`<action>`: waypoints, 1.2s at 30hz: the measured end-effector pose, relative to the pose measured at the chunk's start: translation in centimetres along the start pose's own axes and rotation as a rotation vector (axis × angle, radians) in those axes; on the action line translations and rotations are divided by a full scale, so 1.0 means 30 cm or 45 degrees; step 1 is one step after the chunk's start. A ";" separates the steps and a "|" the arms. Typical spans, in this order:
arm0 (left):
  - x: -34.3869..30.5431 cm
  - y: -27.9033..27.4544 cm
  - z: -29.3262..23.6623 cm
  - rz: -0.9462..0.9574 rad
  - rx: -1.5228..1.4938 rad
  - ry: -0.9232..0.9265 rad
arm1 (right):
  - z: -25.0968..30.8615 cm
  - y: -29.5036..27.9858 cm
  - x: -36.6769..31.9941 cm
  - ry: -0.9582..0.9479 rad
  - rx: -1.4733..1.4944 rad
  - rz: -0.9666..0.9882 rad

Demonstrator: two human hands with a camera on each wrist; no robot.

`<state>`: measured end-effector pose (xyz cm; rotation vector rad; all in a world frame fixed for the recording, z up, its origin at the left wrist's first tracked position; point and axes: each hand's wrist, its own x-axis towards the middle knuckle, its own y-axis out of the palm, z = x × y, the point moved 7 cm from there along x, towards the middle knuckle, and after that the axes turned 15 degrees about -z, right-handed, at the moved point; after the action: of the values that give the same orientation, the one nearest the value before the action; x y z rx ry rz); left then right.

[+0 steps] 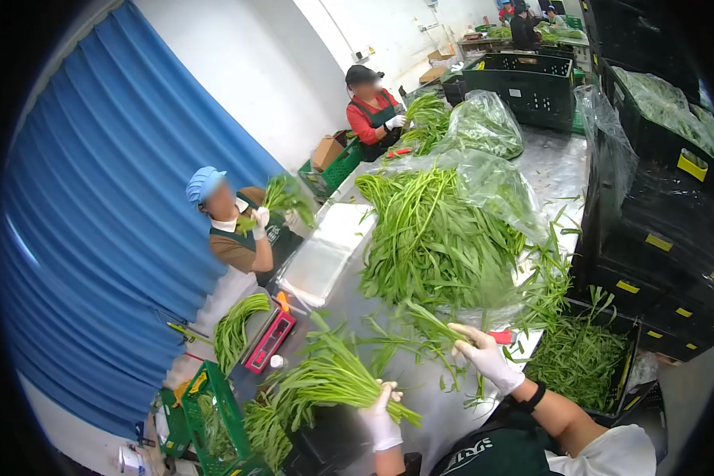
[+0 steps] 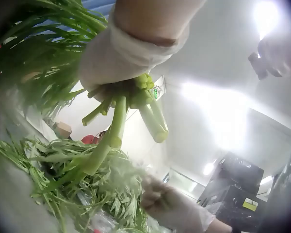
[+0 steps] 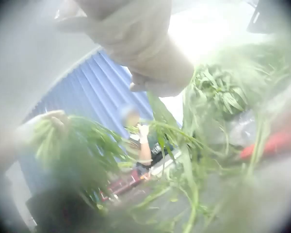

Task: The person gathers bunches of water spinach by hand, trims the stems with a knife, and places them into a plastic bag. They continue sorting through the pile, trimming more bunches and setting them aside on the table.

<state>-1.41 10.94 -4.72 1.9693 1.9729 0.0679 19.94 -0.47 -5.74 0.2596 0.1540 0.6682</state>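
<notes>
In the head view my gloved left hand (image 1: pixel 382 416) grips a thick bunch of water spinach (image 1: pixel 333 373) near its cut ends, the leaves fanning to the left. The left wrist view shows those cut stems (image 2: pixel 117 121) poking out below the glove. Over the table's near right part, my gloved right hand (image 1: pixel 488 363) pinches a few water spinach stalks (image 1: pixel 430 321). Just beyond it lies a big heap of water spinach (image 1: pixel 444 238), partly under clear plastic. A red object (image 1: pixel 501 337) sits beside the right hand, partly hidden by it.
A red scale (image 1: pixel 270 341) with greens on its pan stands at the left table edge, near a small white cap (image 1: pixel 277 361). Across the table, one person (image 1: pixel 246 222) holds greens. A black crate (image 1: pixel 587 357) of loose greens is at right, below stacked crates (image 1: pixel 658 238).
</notes>
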 end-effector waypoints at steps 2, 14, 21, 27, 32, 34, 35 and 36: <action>-0.010 0.020 0.006 0.024 -0.015 -0.028 | 0.064 0.020 -0.058 -0.146 0.001 0.014; -0.009 0.056 0.004 0.224 -0.385 -0.240 | 0.104 0.092 -0.172 -0.741 -0.432 0.320; 0.002 0.065 0.008 0.105 -0.377 -0.275 | 0.243 0.089 -0.184 -1.279 -0.703 0.089; 0.035 0.024 -0.019 -0.042 -0.365 -0.386 | 0.207 -0.002 -0.101 -0.502 -0.313 0.285; 0.042 -0.003 -0.073 0.103 -0.431 -0.354 | 0.393 -0.243 -0.070 -0.305 1.231 0.517; 0.036 0.003 -0.069 0.180 -0.424 -0.326 | 0.496 -0.188 -0.074 -0.237 1.545 0.569; 0.032 0.016 -0.073 0.263 -0.416 -0.290 | 0.447 -0.097 -0.074 -0.188 0.747 0.580; 0.030 0.024 -0.073 0.277 -0.411 -0.295 | 0.360 -0.062 -0.055 -0.126 -0.049 0.549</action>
<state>-1.31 12.31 -2.66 1.8755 1.4947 0.1907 22.17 -4.92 4.14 0.2912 -0.0120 1.0829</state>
